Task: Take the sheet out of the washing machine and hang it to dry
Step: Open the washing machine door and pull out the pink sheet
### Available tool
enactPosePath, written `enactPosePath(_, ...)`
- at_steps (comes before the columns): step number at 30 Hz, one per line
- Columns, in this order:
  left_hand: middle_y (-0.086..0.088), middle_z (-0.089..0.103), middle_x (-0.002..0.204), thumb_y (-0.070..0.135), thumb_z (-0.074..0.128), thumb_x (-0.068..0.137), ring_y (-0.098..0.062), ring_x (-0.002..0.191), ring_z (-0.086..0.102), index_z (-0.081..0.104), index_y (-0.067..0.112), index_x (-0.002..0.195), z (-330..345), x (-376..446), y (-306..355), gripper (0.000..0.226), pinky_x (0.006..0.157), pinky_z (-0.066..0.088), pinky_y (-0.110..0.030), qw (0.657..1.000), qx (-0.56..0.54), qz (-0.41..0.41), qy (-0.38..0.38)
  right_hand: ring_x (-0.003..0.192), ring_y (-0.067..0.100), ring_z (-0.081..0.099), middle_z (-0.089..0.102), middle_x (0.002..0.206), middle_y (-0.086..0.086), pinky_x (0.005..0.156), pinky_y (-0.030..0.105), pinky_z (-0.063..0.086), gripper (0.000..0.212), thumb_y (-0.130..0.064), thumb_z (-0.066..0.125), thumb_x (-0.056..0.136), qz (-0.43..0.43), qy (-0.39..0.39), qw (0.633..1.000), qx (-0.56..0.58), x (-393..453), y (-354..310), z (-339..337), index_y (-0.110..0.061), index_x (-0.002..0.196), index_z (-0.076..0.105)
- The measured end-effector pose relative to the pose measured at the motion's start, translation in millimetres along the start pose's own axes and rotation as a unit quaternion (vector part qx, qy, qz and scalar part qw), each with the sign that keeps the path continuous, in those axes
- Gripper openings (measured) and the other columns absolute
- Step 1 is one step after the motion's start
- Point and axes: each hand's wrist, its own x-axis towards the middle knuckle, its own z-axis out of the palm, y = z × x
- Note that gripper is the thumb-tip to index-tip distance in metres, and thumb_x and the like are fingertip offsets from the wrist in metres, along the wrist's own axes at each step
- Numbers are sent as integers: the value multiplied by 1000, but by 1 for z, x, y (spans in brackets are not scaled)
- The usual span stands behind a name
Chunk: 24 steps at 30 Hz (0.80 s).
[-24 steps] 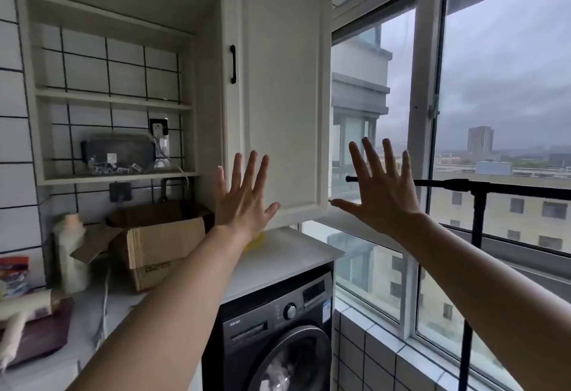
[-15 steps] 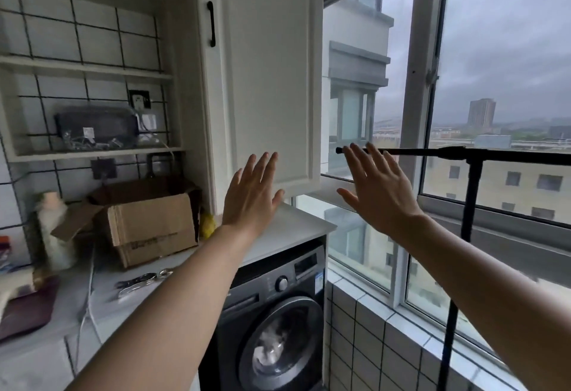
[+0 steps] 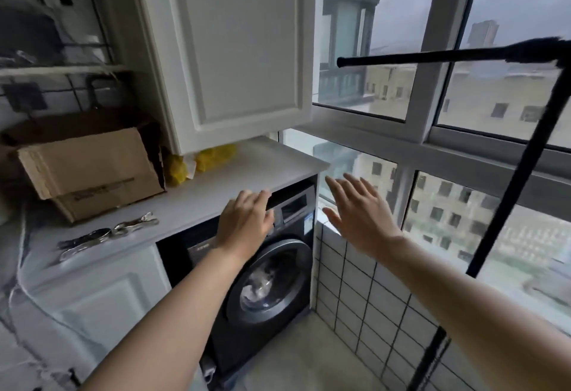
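Both hands are empty. The left hand (image 3: 245,225), fingers loosely bent, hangs in front of the washing machine (image 3: 265,270) at its control panel; the right hand (image 3: 360,214), fingers straight and spread, hangs right of the machine. The sheet (image 3: 258,290) shows pale and crumpled behind the round glass door (image 3: 272,279), which looks closed. The door probably wants a pull at its edge. The machine is dark and glossy under a smooth white worktop (image 3: 216,192); right of it stands a thin black drying rail (image 3: 432,58).

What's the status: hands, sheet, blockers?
Left hand and right hand open, holding nothing. Washer door shut, laundry visible behind glass. Drying rack bar bare.
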Motion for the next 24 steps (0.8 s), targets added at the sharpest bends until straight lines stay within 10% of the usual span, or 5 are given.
enactPosePath(24,-3,67,94,33,52,94,-24,82,59,59,21,95,314,-47,-90,14,65,51,-35,838,-167,-447,-266,117,26,52,61,118,6,98,35,41,47,-44,45,95,-25,-312,942,124,41,-15,360,-11,128,50)
